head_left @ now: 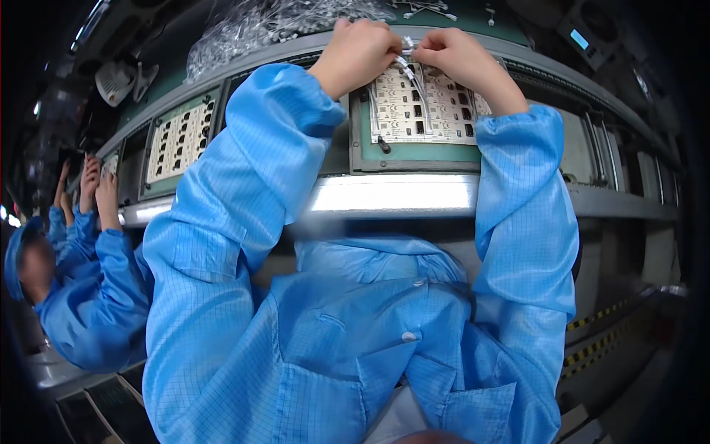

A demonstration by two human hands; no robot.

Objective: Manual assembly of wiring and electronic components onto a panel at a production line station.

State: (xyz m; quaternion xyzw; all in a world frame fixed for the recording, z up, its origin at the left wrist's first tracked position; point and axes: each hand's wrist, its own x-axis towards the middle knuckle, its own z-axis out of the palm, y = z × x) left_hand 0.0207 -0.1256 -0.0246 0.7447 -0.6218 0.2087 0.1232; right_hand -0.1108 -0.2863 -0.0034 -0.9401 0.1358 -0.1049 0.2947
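Both of my hands work close together over the far edge of a panel of white circuit boards (403, 111) with black parts. The panel lies in a green fixture (361, 126). In my left hand (362, 55), the closed fingers hold thin cables (409, 72) with white connectors, which hang down over the boards. My right hand (462, 63) is closed in a pinch beside it, its fingertips at a small white connector (408, 43). My fingers partly hide the gripped ends. A thin lead also runs down the panel's left side.
A heap of clear-bagged cables (259, 33) lies beyond the rail, with loose cables (429, 10) to its right. Another board panel (177, 140) sits in a fixture on the line at left. A co-worker in blue (96, 311) works farther left. A metal rail (392, 194) runs along the near side.
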